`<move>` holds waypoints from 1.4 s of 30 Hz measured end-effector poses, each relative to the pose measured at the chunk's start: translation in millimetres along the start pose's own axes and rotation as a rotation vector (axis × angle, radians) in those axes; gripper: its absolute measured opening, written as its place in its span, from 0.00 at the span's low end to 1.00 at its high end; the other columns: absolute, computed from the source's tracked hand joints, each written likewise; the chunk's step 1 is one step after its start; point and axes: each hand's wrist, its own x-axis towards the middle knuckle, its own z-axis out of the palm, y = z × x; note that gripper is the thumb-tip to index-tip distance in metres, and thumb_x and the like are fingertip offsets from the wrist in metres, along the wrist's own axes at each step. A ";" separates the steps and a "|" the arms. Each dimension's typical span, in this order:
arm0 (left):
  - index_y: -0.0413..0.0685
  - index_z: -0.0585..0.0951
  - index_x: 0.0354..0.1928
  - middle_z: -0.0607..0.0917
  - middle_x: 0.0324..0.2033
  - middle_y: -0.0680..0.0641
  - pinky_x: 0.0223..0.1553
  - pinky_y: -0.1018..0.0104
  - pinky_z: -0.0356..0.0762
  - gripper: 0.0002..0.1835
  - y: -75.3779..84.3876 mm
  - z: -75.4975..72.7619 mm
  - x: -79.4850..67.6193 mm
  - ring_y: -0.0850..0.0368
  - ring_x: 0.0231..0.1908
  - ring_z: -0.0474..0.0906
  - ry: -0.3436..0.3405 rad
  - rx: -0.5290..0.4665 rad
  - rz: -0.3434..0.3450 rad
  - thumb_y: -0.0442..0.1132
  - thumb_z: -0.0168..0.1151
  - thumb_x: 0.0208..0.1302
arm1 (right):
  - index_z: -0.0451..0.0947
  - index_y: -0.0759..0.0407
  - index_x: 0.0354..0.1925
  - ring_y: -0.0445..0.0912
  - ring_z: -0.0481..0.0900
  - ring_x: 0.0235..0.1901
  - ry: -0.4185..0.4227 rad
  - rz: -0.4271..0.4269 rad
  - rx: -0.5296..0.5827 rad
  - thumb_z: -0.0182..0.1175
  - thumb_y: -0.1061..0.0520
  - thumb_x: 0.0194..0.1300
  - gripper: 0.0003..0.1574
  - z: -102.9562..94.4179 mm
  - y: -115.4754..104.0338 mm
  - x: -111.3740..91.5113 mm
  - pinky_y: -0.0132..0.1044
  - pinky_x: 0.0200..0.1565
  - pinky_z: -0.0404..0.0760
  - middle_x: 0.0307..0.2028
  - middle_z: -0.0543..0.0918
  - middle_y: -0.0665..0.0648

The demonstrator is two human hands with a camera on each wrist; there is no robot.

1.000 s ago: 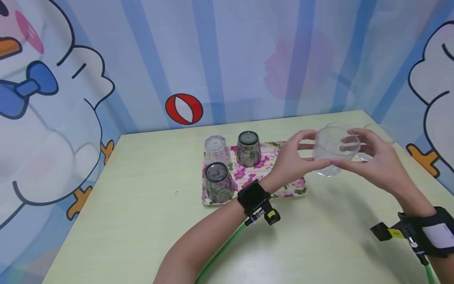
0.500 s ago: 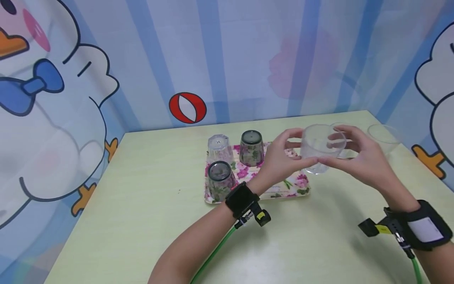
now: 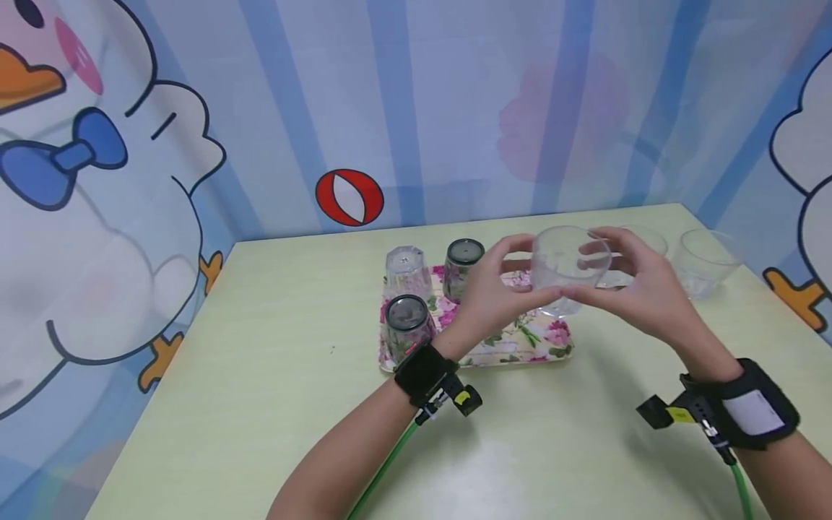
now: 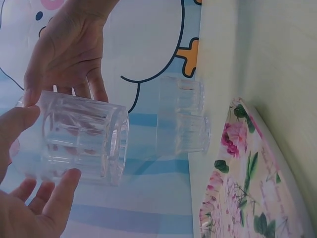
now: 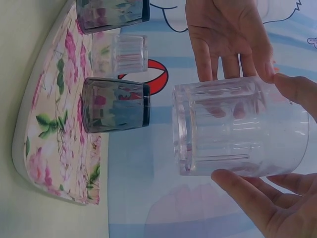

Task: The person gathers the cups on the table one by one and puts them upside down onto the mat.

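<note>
Both hands hold one clear glass [image 3: 565, 256] upright in the air, its rim up and its thick base down. My left hand [image 3: 497, 289] grips its left side, and my right hand [image 3: 640, 289] grips the right side. The thumbs meet at the near side of the glass. In the head view it overlaps the back right part of a flowered tray [image 3: 520, 352]. Upside down on that tray stand a clear glass [image 3: 407, 271] and two smoky grey glasses, one at the front [image 3: 408, 321] and one farther back [image 3: 463, 253], partly behind my left hand.
Two more clear glasses stand upright on the pale table [image 3: 292, 347] to the right: one at the far right [image 3: 705, 263], the other [image 3: 650, 240] partly hidden by my right hand. A cartoon-printed curtain [image 3: 455, 108] closes off the back and sides.
Both hands have moved left together with the clear glass, from right of the tray to its back right part. The upright glasses at the right show more fully. The view has shifted slightly.
</note>
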 end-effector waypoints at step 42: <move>0.59 0.64 0.68 0.72 0.64 0.50 0.52 0.72 0.82 0.39 -6.2 -41.0 -28.0 0.58 0.59 0.75 0.081 0.068 0.023 0.50 0.70 0.55 | 0.60 0.50 0.69 0.56 0.77 0.57 -0.083 -0.049 0.041 0.72 0.45 0.53 0.50 31.2 -30.4 20.6 0.47 0.47 0.86 0.60 0.75 0.57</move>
